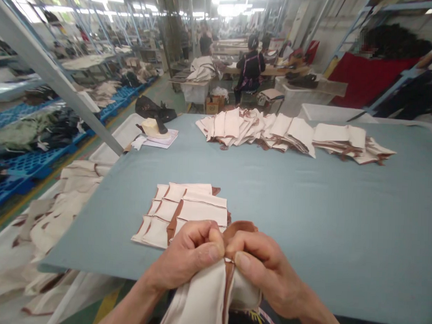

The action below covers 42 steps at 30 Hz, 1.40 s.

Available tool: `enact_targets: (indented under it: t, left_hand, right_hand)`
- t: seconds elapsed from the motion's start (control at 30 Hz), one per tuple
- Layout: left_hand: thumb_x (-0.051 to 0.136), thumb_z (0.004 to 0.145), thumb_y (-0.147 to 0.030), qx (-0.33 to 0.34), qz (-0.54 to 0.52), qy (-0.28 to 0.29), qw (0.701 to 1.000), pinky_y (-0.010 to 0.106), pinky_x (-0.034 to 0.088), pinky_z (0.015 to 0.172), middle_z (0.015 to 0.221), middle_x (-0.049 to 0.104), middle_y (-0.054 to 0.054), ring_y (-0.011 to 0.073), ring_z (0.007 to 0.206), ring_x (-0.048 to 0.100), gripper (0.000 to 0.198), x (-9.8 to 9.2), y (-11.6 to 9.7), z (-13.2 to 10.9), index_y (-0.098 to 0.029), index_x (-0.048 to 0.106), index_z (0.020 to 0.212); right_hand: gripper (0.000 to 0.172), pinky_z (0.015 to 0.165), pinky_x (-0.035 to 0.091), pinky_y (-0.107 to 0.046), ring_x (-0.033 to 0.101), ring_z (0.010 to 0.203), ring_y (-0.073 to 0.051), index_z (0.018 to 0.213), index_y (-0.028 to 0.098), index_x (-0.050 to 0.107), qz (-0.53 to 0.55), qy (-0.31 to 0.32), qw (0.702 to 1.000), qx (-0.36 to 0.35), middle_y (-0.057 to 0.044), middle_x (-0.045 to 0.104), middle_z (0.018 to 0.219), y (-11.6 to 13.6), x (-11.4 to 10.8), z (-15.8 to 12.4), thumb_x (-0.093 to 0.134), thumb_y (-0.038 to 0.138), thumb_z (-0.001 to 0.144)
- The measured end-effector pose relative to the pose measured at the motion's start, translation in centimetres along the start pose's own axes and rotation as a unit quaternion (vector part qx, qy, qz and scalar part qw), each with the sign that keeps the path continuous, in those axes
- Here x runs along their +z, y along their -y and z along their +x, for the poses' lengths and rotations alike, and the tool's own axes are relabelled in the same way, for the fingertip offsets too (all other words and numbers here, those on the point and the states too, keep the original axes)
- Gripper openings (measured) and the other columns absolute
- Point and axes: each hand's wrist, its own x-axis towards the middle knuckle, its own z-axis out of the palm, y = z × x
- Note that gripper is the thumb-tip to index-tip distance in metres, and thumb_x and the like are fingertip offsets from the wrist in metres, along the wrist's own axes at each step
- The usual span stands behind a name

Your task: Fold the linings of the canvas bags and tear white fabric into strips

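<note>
My left hand (pixel 187 255) and my right hand (pixel 265 270) are both pinched shut on the top edge of a cream fabric piece with brown trim (pixel 207 298), held at the near edge of the blue-grey table (pixel 306 207). The two thumbs meet at the brown seam. Just beyond my hands lies a small overlapping stack of the same cream and brown pieces (pixel 184 210). A long row of similar folded pieces (pixel 291 131) lies across the far side of the table.
A tape roll and papers (pixel 156 131) sit at the far left corner. More cream pieces are heaped in a tray (pixel 58 213) left of the table. A slanted metal post (pixel 56 76) crosses the left. A seated person (pixel 249 68) works at a far table.
</note>
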Motion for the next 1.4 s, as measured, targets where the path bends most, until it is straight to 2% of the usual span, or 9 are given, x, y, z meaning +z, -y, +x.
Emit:
enact_targets:
  t: [0.13, 0.23, 0.37, 0.47, 0.63, 0.8, 0.93, 1.23, 1.4]
  left_hand:
    - [0.06, 0.088, -0.07, 0.046, 0.168, 0.059, 0.983, 0.023, 0.027, 0.053, 0.062, 0.041, -0.005, 0.0093, 0.057, 0.032, 0.057, -0.7, -2.4, 0.3, -0.017, 0.051, 0.069]
    - [0.048, 0.102, -0.051, 0.095, 0.322, 0.123, 0.934, 0.023, 0.034, 0.061, 0.068, 0.047, -0.003, 0.0111, 0.063, 0.042, 0.044, -0.9, -4.8, 0.3, -0.017, 0.054, 0.075]
    - [0.045, 0.104, -0.029, 0.124, 0.475, 0.174, 0.854, 0.024, 0.034, 0.065, 0.073, 0.05, -0.004, 0.0125, 0.067, 0.048, 0.027, -0.2, -7.9, 0.1, -0.02, 0.049, 0.078]
    - [0.047, 0.1, -0.021, 0.148, 0.503, 0.178, 0.832, 0.026, 0.032, 0.06, 0.069, 0.049, -0.004, 0.0133, 0.063, 0.044, 0.026, 0.7, -9.2, -0.2, -0.022, 0.043, 0.075]
    - [0.051, 0.094, -0.021, 0.142, 0.327, 0.154, 0.922, 0.026, 0.028, 0.053, 0.058, 0.042, -0.005, 0.0107, 0.053, 0.037, 0.028, 1.9, -8.2, -0.7, -0.022, 0.04, 0.068]
    - [0.062, 0.091, -0.058, 0.11, 0.036, 0.101, 0.988, 0.025, 0.029, 0.053, 0.059, 0.042, -0.003, 0.0104, 0.054, 0.034, 0.051, 3.0, -4.4, -0.2, -0.019, 0.044, 0.063]
    - [0.071, 0.085, -0.053, 0.113, -0.127, 0.07, 0.983, 0.024, 0.033, 0.058, 0.061, 0.04, -0.003, 0.0108, 0.057, 0.036, 0.049, 3.3, -1.8, 0.4, -0.019, 0.043, 0.064]
    - [0.069, 0.089, -0.053, 0.081, -0.036, 0.031, 0.996, 0.023, 0.031, 0.062, 0.068, 0.041, -0.002, 0.011, 0.063, 0.034, 0.044, 1.9, -2.0, 0.2, -0.016, 0.051, 0.072]
    - [0.075, 0.081, -0.058, 0.027, -0.112, 0.0, 0.993, 0.021, 0.024, 0.053, 0.063, 0.038, -0.005, 0.0083, 0.055, 0.029, 0.049, 1.7, -0.3, 1.1, -0.018, 0.049, 0.072]
  right_hand:
    - [0.024, 0.059, 0.035, -0.024, 0.046, 0.061, -0.011, 0.078, 0.019, 0.058, -0.132, 0.007, 0.989, -0.063, 0.003, 0.052, 0.066, 1.2, -0.8, 0.3, 0.05, 0.025, 0.099]
    - [0.02, 0.06, 0.036, -0.023, 0.047, 0.059, -0.01, 0.078, 0.019, 0.056, -0.208, 0.011, 0.972, -0.107, 0.004, 0.055, 0.065, 2.0, -1.2, 0.5, 0.051, 0.016, 0.097]
    - [0.019, 0.062, 0.037, -0.023, 0.05, 0.06, -0.011, 0.08, 0.02, 0.057, -0.266, 0.035, 0.954, -0.138, 0.003, 0.061, 0.068, 3.0, -1.8, 0.5, 0.053, 0.014, 0.098]
    - [0.018, 0.062, 0.038, -0.024, 0.052, 0.06, -0.011, 0.081, 0.021, 0.058, -0.264, 0.036, 0.953, -0.148, 0.002, 0.063, 0.068, 3.8, -2.1, 0.5, 0.056, 0.017, 0.098]
    - [0.033, 0.058, 0.037, -0.027, 0.048, 0.055, -0.013, 0.07, 0.023, 0.051, -0.092, 0.029, 0.985, -0.141, 0.003, 0.055, 0.059, 3.8, -1.1, 0.6, 0.055, 0.035, 0.101]
    - [0.048, 0.051, 0.031, -0.028, 0.034, 0.046, -0.011, 0.062, 0.023, 0.047, 0.106, -0.036, 0.988, -0.107, 0.005, 0.038, 0.05, 1.8, 1.1, 0.7, 0.058, 0.055, 0.096]
    - [0.046, 0.051, 0.028, -0.027, 0.032, 0.048, -0.011, 0.062, 0.021, 0.047, 0.102, -0.067, 0.989, -0.089, 0.005, 0.036, 0.053, 0.8, 1.2, 0.9, 0.06, 0.051, 0.095]
    - [0.053, 0.051, 0.027, -0.026, 0.032, 0.053, -0.011, 0.062, 0.022, 0.04, 0.038, -0.023, 0.999, -0.024, 0.006, 0.032, 0.056, -0.9, -0.7, 1.3, 0.057, 0.061, 0.094]
    - [0.06, 0.046, 0.02, -0.024, 0.024, 0.05, -0.009, 0.06, 0.022, 0.037, 0.011, -0.009, 1.0, -0.002, 0.007, 0.028, 0.055, -1.5, -1.3, 2.1, 0.054, 0.07, 0.092]
